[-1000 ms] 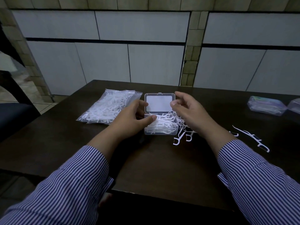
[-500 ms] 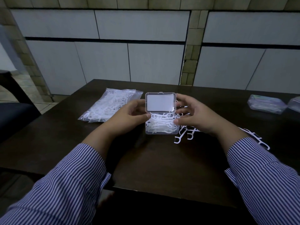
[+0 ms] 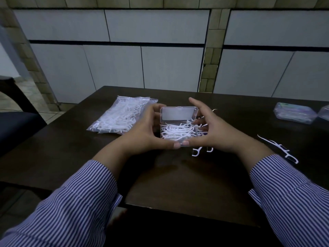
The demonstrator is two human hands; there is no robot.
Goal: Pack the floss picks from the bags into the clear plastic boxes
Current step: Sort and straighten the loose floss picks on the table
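A clear plastic box (image 3: 179, 114) stands in the middle of the dark table, its lid tipped up and its base full of white floss picks (image 3: 178, 132). My left hand (image 3: 147, 132) grips the box's left side with the thumb along the front edge. My right hand (image 3: 211, 132) grips the right side, thumb at the front edge, fingers behind the lid. A clear bag of floss picks (image 3: 121, 116) lies to the left. Loose picks (image 3: 197, 152) lie just in front of the box on the right, and more loose picks (image 3: 279, 148) lie further right.
Two closed clear boxes (image 3: 295, 113) sit at the table's far right. The table's near edge (image 3: 178, 211) runs just above my striped sleeves. A dark chair (image 3: 16, 127) stands to the left, and a tiled wall rises behind the table.
My right hand came down from the lid's corner onto the box's right side. Both thumbs now meet at the box's front edge, with both hands cupped round it.
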